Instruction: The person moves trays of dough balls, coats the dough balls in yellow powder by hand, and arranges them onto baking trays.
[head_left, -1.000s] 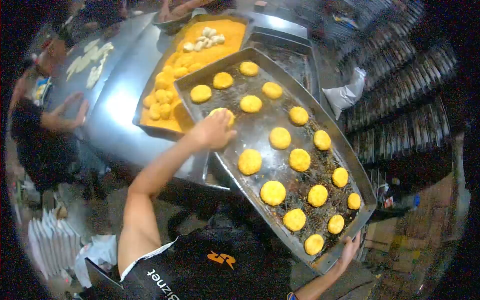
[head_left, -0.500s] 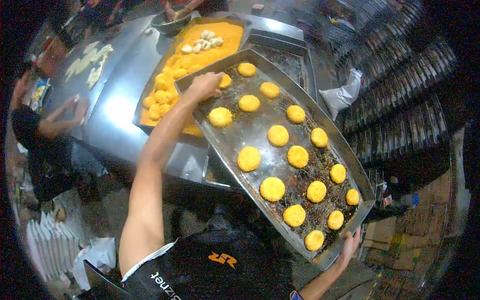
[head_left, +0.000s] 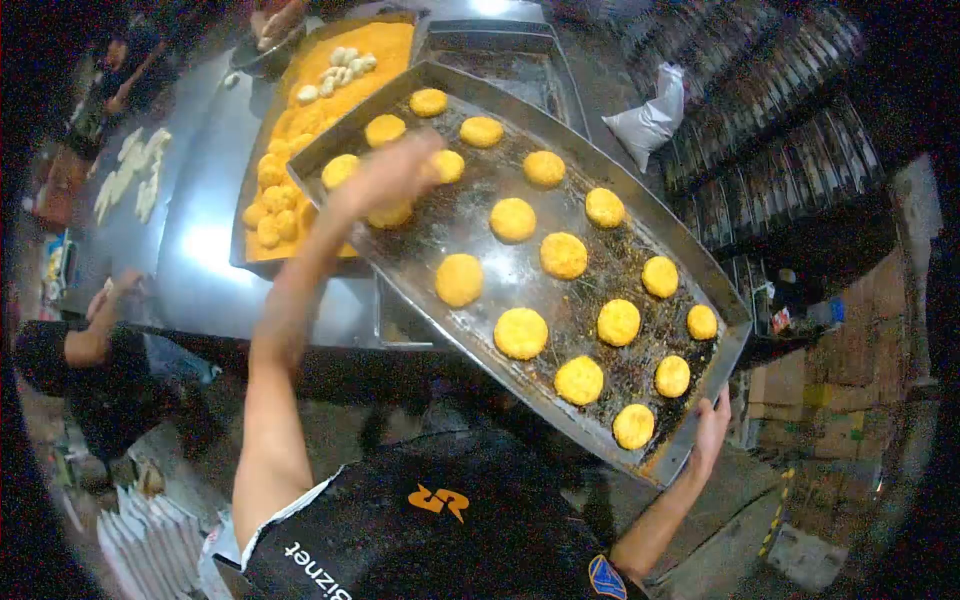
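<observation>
A large, dark-stained metal tray (head_left: 480, 230) holds several flat yellow rounds and lies tilted across the view, its upper left end over a trough of orange crumbs (head_left: 350, 50). At the tray's lower right corner, my right hand (head_left: 709, 435) has its fingers wrapped round the wall. Above the upper left part of the tray is my left hand (head_left: 395, 175), near a yellow round (head_left: 447, 166); motion smears its fingers, and what it holds, if anything, cannot be made out. Yellow balls (head_left: 271, 200) and pale dough pieces (head_left: 345, 68) rest in the crumbs.
Dough strips (head_left: 135, 170) lie on the metal table (head_left: 190, 150). A co-worker's hand (head_left: 120, 290) is at its left side, another person's hands (head_left: 278, 25) at a bowl at the top. Another tray (head_left: 500, 65), a white bag (head_left: 650, 115) and stacked trays (head_left: 810, 150) are beyond.
The tray has turned slightly, and its upper left end has shifted up and left in view. My left hand has left the tray's upper left edge and moved over its inside.
</observation>
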